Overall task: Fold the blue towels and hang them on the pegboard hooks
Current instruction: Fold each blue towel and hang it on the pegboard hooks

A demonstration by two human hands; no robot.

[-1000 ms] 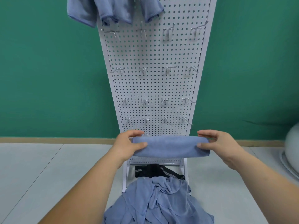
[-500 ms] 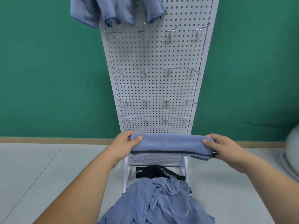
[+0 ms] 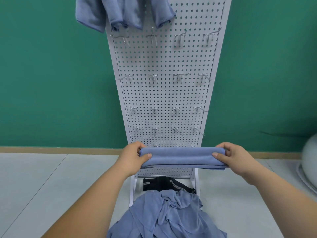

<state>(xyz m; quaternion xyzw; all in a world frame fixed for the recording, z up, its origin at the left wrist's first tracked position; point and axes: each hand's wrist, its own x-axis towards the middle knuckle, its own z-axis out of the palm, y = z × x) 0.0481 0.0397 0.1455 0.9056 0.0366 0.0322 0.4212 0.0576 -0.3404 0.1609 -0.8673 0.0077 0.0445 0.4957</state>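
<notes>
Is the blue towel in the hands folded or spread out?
Folded: the towel is a narrow layered band, stacked edges below, between left hand and right hand.

hung towels (image 3: 123, 12) cropped, white object (image 3: 310, 162) blurred

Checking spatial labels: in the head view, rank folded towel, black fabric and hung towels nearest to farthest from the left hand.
1. Folded towel: gripped by the left hand at its left end.
2. Black fabric: at the foot of the pegboard.
3. Hung towels: at the pegboard top.
</notes>
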